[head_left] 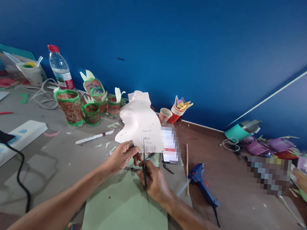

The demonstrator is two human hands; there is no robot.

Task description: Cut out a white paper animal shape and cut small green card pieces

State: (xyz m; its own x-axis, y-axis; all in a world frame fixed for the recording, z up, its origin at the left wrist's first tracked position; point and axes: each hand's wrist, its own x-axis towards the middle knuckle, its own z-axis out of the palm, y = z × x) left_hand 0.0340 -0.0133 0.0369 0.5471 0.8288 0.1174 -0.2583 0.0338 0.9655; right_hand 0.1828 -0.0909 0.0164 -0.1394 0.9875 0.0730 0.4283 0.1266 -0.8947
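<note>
Green sheet below. Left hand pinches white paper, right hand grips dark bladed tool; tension paper, fingers clear.

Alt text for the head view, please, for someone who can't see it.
A person's left hand holds a curvy white paper cutout and the right hand holds what look like dark scissors against it, over a green sheet. Behind stand green-rimmed brown pots and a red-capped bottle; a blue glue gun lies to the right.

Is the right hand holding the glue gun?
No, the blue glue gun lies on the table, apart from the right hand.
</note>
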